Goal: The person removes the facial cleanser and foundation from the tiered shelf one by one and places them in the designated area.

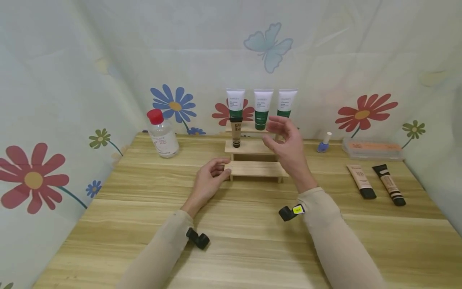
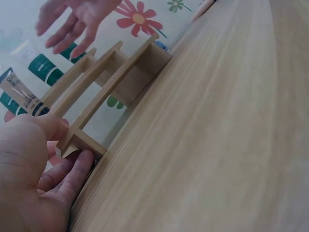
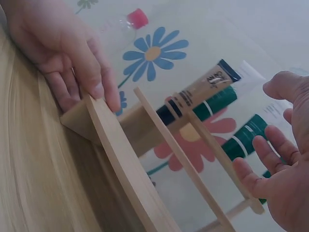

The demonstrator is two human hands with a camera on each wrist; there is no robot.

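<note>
A three-tier wooden display rack stands at the middle of the table. My left hand grips the left end of its lowest step, thumb on top and fingers at the end panel. Over the right side of the rack, my right hand is raised with fingers spread and relaxed, holding nothing. A tan foundation tube stands cap-down on the left of the middle step. On the top step stand three white-and-green tubes; my right fingers overlap the base of the right one in the head view.
A clear bottle with a red cap stands at the back left. To the right are a blue nail polish bottle, a flat clear case, a BB cream tube and another tan tube, both lying flat. A flowered curtain hangs behind.
</note>
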